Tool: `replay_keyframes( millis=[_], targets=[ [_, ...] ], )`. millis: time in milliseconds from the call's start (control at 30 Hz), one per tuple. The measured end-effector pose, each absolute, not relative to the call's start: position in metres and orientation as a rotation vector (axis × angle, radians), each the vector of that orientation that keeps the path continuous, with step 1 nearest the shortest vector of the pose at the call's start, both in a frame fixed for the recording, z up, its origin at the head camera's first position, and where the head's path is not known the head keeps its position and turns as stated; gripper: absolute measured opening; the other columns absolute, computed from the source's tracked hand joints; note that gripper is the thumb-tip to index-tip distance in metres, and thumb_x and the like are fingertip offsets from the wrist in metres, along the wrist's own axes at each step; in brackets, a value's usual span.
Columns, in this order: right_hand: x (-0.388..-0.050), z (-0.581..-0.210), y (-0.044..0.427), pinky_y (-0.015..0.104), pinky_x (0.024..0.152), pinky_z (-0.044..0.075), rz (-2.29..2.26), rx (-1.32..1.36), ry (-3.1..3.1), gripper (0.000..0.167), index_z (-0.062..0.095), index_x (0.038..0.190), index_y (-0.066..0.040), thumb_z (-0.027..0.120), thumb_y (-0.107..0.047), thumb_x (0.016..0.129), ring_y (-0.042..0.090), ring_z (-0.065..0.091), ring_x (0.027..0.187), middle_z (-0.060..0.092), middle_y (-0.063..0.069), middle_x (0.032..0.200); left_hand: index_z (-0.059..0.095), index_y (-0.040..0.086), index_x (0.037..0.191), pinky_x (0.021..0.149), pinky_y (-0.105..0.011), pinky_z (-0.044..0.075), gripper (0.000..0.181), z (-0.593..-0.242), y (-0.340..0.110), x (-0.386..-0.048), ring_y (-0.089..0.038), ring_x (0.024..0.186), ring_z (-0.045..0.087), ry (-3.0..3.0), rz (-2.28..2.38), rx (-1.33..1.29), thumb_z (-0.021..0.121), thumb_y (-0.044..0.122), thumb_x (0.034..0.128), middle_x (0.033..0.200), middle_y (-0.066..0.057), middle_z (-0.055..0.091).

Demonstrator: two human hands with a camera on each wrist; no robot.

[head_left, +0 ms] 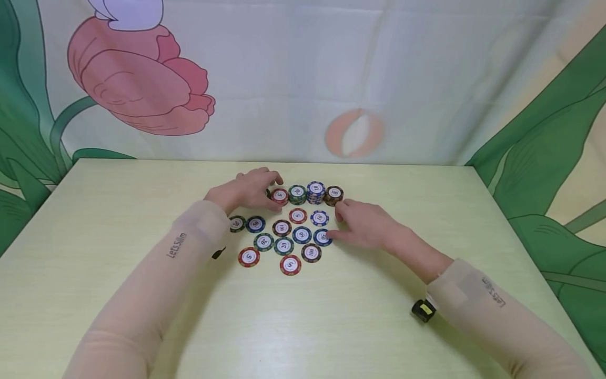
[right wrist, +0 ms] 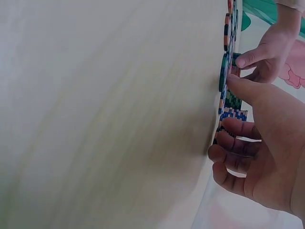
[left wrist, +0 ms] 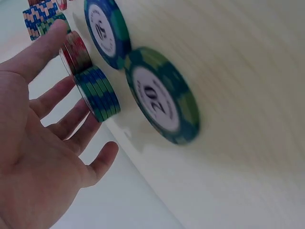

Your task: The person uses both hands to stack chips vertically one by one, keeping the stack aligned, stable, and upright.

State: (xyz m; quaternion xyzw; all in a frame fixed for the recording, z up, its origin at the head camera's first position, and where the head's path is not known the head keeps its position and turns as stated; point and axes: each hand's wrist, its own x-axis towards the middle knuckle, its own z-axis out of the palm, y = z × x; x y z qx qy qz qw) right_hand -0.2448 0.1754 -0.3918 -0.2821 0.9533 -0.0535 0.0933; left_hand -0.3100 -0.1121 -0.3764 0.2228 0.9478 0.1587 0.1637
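My left hand [head_left: 251, 190] is around a red stack of poker chips [head_left: 279, 196], with straight fingers behind it and the thumb in front. Whether they touch is unclear. A green-and-blue stack [left wrist: 97, 93] stands beside the red one, mostly hidden in the head view. To the right are a green stack [head_left: 297, 194], a taller blue stack [head_left: 315, 192] and a black-and-orange stack [head_left: 334, 195]. My right hand [head_left: 366, 223] has its thumb on a flat blue chip [head_left: 322, 238]. Its other fingers bend loosely near the black-and-orange stack.
Several single chips lie flat in front of the stacks, among them red chips [head_left: 290, 265], a green 20 chip [head_left: 284, 246] and a black 100 chip [head_left: 311, 253]. The pale table [head_left: 303, 326] ends at a printed curtain [head_left: 265, 79]. A small black device [head_left: 423, 310] hangs at the right cuff.
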Motion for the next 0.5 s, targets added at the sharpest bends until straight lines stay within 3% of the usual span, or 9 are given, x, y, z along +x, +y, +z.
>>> replay_keyframes(
  millis=[233, 500],
  targets=[
    [-0.238, -0.388, 0.171, 0.034, 0.067, 0.047, -0.229, -1.003, 2.817, 0.039, 0.064, 0.107, -0.012, 0.073, -0.047, 0.094, 0.017, 0.052, 0.078, 0.056, -0.001, 0.090, 0.053, 0.006, 0.142, 0.112, -0.066, 0.027, 0.063, -0.373, -0.129, -0.307, -0.035, 0.127, 0.047, 2.699, 0.437, 0.647, 0.079, 0.031, 0.0908, 0.138, -0.017, 0.052],
    [-0.235, -0.385, 0.165, 0.037, 0.078, 0.053, -0.265, -1.106, 2.775, 0.036, 0.070, 0.113, -0.010, 0.078, -0.037, 0.090, 0.018, 0.060, 0.089, 0.061, 0.002, 0.103, 0.057, 0.001, 0.137, 0.107, -0.051, 0.041, 0.059, -0.377, -0.142, -0.309, -0.032, 0.118, 0.052, 2.702, 0.469, 0.592, 0.081, 0.028, 0.0905, 0.130, -0.016, 0.056]
  ],
)
